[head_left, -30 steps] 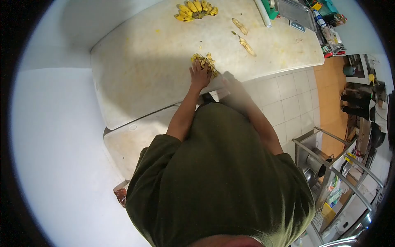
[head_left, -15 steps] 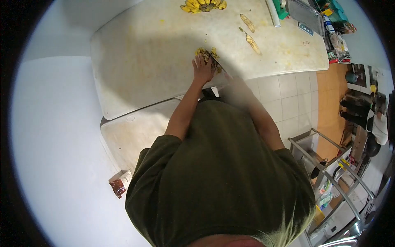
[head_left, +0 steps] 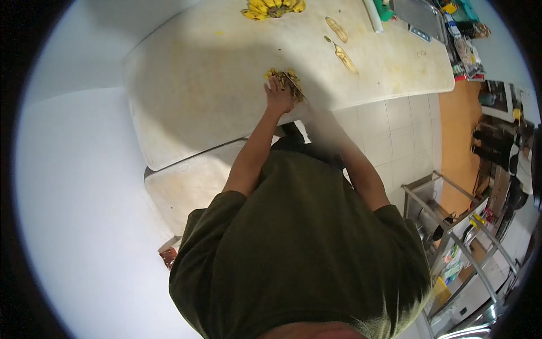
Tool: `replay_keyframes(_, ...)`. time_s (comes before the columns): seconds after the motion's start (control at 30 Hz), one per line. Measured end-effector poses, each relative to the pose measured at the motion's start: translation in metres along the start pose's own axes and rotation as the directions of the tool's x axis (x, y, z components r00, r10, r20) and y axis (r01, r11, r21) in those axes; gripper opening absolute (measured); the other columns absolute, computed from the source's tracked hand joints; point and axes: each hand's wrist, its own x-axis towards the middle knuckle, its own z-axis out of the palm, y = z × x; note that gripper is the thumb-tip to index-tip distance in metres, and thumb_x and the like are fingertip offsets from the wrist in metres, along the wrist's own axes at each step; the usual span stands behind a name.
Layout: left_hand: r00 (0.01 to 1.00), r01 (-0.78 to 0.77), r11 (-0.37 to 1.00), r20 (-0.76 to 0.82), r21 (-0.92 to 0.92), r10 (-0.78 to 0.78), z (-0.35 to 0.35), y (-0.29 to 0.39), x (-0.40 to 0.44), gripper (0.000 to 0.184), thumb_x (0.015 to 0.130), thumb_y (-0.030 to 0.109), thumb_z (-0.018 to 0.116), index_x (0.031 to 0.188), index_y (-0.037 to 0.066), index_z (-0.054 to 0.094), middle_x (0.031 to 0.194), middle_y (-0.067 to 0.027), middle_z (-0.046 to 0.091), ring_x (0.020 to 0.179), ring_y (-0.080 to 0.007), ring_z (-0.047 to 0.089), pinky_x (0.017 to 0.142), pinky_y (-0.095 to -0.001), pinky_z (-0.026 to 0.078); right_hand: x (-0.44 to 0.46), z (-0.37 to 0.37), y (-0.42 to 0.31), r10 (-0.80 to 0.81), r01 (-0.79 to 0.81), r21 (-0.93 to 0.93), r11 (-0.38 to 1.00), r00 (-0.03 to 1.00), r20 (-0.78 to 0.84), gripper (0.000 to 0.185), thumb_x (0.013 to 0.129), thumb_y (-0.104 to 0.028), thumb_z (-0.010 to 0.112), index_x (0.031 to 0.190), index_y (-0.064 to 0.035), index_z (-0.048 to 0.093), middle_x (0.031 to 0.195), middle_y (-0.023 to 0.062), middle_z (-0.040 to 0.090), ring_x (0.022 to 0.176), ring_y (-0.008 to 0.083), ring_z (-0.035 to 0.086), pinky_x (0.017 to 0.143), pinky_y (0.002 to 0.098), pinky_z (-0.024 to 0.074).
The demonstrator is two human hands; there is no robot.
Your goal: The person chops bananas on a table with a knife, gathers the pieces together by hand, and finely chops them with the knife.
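My left hand (head_left: 279, 97) lies with spread fingers on a small heap of chopped yellow and brown pieces (head_left: 274, 74), near the table's front edge. My right hand (head_left: 317, 121) is smeared by motion just right of the heap. From it a thin dark knife blade (head_left: 294, 85) reaches into the pieces beside my left fingers. Two pale, elongated banana peels (head_left: 345, 59) lie farther back to the right. At the back of the table rests a bunch of yellow bananas (head_left: 273, 8).
The pale table (head_left: 197, 85) spans the view, with a lower surface (head_left: 195, 178) at front left. A small scale (head_left: 419, 34) and tray stand at back right. A metal rack (head_left: 451, 226) is at right; beyond it stands a person (head_left: 497, 148).
The view has shifted slightly. My left hand stays on the heap, while the blade in my blurred right hand has come in over the pieces from the right.
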Motion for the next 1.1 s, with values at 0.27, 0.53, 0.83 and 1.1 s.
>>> replay_keyframes(0.27, 0.989, -0.06, 0.994, -0.139, -0.095, 0.046, 0.014, -0.006, 0.005, 0.077, 0.091, 0.058, 0.047, 0.149, 0.009, 0.033, 0.155, -0.0337, 0.01, 0.143, -0.0516, 0.007, 0.11, -0.068, 0.013, -0.005, -0.045, -0.048, 0.437, -0.343, 0.491, 0.801, 0.895, -0.087, 0.088, 0.094, -0.068, 0.033, 0.108, 0.0145, 0.061, 0.104, 0.0387, 0.06, 0.108, 0.047, 0.059, 0.093, 0.0507, 0.0475)
replay_keyframes(0.53, 0.99, -0.064, 0.995, -0.132, -0.075, 0.054, 0.011, -0.008, 0.006, 0.079, 0.092, 0.061, 0.043, 0.151, 0.01, 0.029, 0.154, -0.0346, 0.01, 0.143, -0.0515, 0.007, 0.109, -0.0681, 0.014, 0.017, 0.002, -0.01, 0.413, -0.353, 0.434, 0.829, 0.909, -0.049, 0.083, 0.092, -0.068, 0.039, 0.107, 0.0104, 0.064, 0.108, 0.0356, 0.062, 0.109, 0.0451, 0.059, 0.093, 0.05, 0.0469)
replay_keyframes(0.83, 0.945, -0.098, 0.989, -0.321, -0.109, 0.058, 0.025, -0.018, 0.018, 0.076, 0.091, 0.06, 0.047, 0.147, 0.01, 0.037, 0.154, -0.0347, 0.007, 0.142, -0.055, 0.007, 0.107, -0.0712, 0.016, 0.01, 0.004, -0.015, 0.376, -0.304, 0.38, 0.874, 0.917, -0.13, 0.086, 0.092, -0.068, 0.039, 0.109, 0.0121, 0.063, 0.113, 0.0369, 0.059, 0.114, 0.0464, 0.057, 0.098, 0.0504, 0.0437)
replay_keyframes(1.1, 0.981, -0.05, 0.995, -0.192, -0.081, 0.033, 0.007, -0.015, 0.015, 0.075, 0.092, 0.058, 0.046, 0.149, 0.011, 0.034, 0.156, -0.0324, 0.006, 0.144, -0.0522, 0.003, 0.11, -0.069, 0.01, -0.008, -0.024, -0.009, 0.161, -0.167, 0.326, 0.93, 0.986, 0.047, 0.075, 0.095, -0.063, 0.036, 0.121, 0.0031, 0.059, 0.108, 0.0353, 0.061, 0.108, 0.049, 0.058, 0.095, 0.0515, 0.0458)
